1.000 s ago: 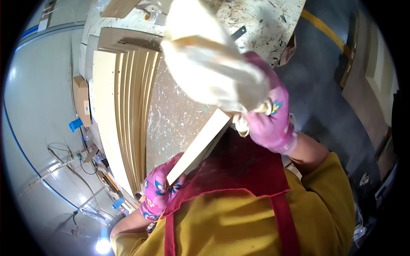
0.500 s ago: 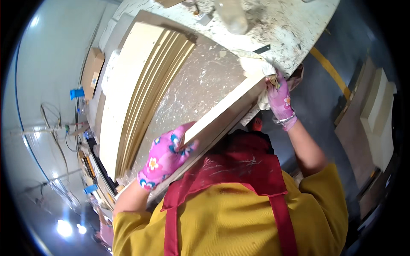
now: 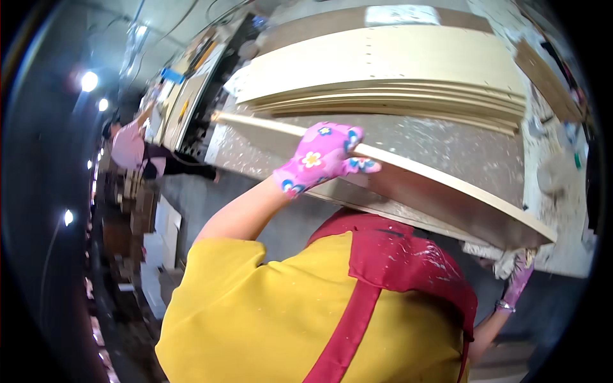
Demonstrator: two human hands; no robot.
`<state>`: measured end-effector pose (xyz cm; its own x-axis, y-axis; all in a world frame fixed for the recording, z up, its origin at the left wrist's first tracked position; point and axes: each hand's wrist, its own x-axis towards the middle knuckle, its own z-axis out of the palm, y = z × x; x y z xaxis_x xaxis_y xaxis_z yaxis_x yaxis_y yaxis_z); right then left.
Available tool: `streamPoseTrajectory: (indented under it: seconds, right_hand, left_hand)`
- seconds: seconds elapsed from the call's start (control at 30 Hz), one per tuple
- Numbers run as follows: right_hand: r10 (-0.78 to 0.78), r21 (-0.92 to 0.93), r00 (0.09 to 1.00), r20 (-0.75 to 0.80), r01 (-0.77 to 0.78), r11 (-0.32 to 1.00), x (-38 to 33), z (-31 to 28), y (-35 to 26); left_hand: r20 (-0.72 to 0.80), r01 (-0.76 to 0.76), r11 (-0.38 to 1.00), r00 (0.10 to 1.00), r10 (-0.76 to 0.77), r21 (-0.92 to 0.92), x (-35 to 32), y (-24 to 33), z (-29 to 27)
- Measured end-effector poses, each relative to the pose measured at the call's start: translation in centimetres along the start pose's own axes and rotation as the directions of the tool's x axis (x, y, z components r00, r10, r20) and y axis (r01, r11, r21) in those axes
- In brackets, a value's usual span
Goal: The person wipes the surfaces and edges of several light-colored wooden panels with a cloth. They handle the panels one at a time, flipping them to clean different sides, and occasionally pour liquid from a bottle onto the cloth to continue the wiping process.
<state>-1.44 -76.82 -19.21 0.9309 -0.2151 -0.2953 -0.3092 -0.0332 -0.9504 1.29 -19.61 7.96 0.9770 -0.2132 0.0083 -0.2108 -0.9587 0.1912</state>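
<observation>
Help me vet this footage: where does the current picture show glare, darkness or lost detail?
Head view: a lamp flares at upper left; the picture's corners fall to black; the gloved left hand looks crisp, the gloved right hand less distinct.

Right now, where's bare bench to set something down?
Best: speckled grey bench between the board stack and the held board, right of the left hand. Tight between board stack and left hand. Crowded: right end, with plank and cloudy container.
</observation>
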Motion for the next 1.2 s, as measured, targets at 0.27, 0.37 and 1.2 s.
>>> streamPoseTrajectory:
  seconds: [0.27, 0.37, 1.2]
  right_hand:
    - [-0.202, -0.07, 0.979, 0.003, 0.202, 0.977, 4.3, 5.8, -11.7]
    - [0.038, 0.005, 0.955, 0.296, -0.042, 0.999, 5.1, 5.6, -17.0]
    - [0.384, -0.105, 0.849, 0.362, -0.372, 0.922, 4.9, 10.2, -20.1]
  left_hand:
    - [0.09, 0.014, 0.993, 0.996, -0.003, -0.119, 3.8, -5.0, 2.1]
    - [0.354, 0.182, 0.921, 0.934, -0.053, -0.343, 5.5, -5.5, 2.8]
    - [0.12, -0.235, 0.965, 0.968, 0.221, 0.117, -6.1, -4.2, 8.3]
